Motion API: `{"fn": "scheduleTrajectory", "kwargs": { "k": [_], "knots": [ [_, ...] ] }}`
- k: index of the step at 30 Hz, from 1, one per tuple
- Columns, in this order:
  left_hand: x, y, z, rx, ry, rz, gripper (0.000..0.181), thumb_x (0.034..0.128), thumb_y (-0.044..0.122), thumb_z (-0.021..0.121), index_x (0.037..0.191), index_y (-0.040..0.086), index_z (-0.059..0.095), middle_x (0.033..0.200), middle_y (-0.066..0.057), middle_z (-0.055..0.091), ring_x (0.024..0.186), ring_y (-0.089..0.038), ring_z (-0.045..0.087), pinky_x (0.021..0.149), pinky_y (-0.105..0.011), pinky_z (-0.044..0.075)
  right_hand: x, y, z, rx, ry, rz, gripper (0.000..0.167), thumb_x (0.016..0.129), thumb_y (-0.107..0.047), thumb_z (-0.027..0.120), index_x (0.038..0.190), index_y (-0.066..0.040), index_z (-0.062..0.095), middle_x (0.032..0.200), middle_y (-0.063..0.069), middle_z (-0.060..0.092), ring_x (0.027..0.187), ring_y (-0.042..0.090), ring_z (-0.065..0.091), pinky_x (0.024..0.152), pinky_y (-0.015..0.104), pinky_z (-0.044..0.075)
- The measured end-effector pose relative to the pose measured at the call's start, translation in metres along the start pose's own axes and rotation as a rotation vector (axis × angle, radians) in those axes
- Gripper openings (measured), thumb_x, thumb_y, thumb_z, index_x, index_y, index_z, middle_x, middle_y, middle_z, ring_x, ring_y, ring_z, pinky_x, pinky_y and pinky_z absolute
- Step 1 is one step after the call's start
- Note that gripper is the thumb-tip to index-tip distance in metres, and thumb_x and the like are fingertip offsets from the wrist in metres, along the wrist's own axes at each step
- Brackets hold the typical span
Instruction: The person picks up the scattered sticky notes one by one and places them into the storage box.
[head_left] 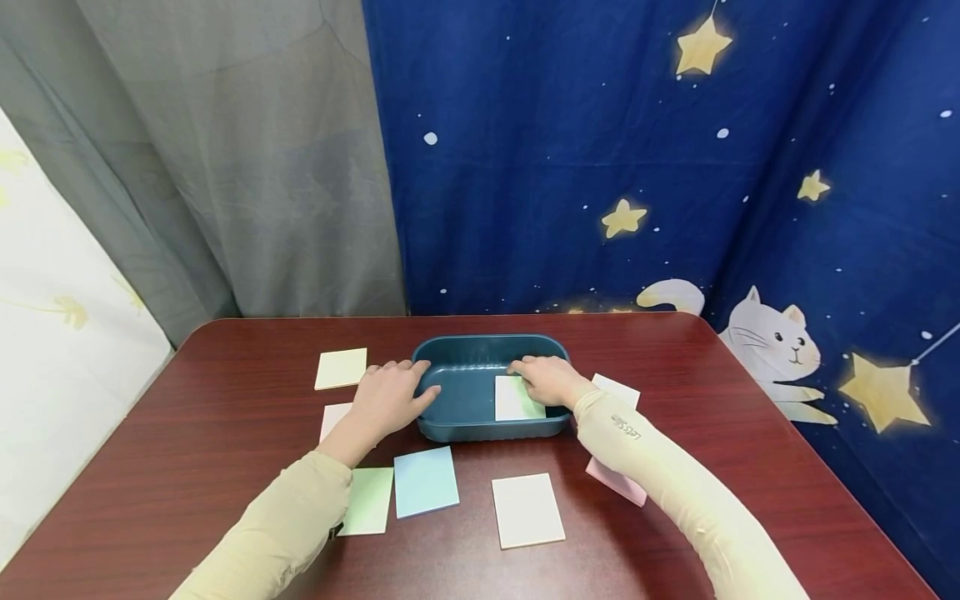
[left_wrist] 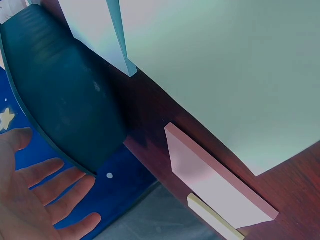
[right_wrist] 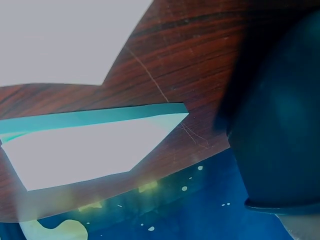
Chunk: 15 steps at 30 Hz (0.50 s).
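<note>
A dark teal plastic bin (head_left: 465,432) with rounded corners stands on the table. My left hand (head_left: 390,396) is at its left rim, fingers loosely spread and some fingertips against the edge; in the left wrist view this hand (left_wrist: 45,200) grips nothing. My right hand (head_left: 551,381) reaches over the right rim into the bin, above a white sticky-note pad (head_left: 512,400) and a pale green one (head_left: 532,407) that lie overlapping there. Whether its fingers hold the green pad is hidden. Only a sliver of that hand (right_wrist: 302,227) shows in the right wrist view.
Near the left arm lie a yellow pad (head_left: 341,368), a pale pink pad (head_left: 333,417), a green pad (head_left: 369,502) and a blue pad (head_left: 426,482). A white pad (head_left: 528,511) is in front. By the right arm are a pink pad (head_left: 617,482) and another white pad (head_left: 618,390).
</note>
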<state>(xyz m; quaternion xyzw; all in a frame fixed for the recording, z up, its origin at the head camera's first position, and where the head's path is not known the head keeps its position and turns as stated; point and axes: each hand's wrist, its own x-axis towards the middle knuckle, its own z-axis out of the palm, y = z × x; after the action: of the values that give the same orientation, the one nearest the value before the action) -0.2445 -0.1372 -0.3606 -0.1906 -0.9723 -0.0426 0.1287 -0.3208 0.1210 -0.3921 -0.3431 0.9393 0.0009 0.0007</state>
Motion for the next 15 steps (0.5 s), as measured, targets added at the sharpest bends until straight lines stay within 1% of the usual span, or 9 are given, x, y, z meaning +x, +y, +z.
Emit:
{"fn": "scheduleTrajectory", "kwargs": {
  "k": [10, 15],
  "knots": [
    [0.0002, -0.0008, 0.0015, 0.006, 0.001, 0.002, 0.048, 0.0841, 0.042, 0.053, 0.117, 0.006, 0.057, 0.101, -0.012, 0.060, 0.084, -0.027, 0.058, 0.068, -0.043, 0.043, 0.0012, 0.0014, 0.0011, -0.003, -0.005, 0.005, 0.033, 0.087, -0.006, 0.043, 0.116, -0.015, 0.056, 0.102, 0.005, 0.056, 0.088, 0.023, 0.056, 0.073, 0.038, 0.044],
    [0.0004, -0.0010, 0.0021, 0.011, 0.001, 0.005, 0.048, 0.0843, 0.042, 0.053, 0.116, 0.006, 0.057, 0.100, -0.012, 0.060, 0.083, -0.026, 0.058, 0.066, -0.042, 0.043, 0.0006, 0.0018, 0.0001, 0.016, -0.020, 0.012, 0.033, 0.087, -0.007, 0.043, 0.117, -0.015, 0.055, 0.103, 0.004, 0.055, 0.083, 0.020, 0.055, 0.071, 0.035, 0.043]
  ]
}}
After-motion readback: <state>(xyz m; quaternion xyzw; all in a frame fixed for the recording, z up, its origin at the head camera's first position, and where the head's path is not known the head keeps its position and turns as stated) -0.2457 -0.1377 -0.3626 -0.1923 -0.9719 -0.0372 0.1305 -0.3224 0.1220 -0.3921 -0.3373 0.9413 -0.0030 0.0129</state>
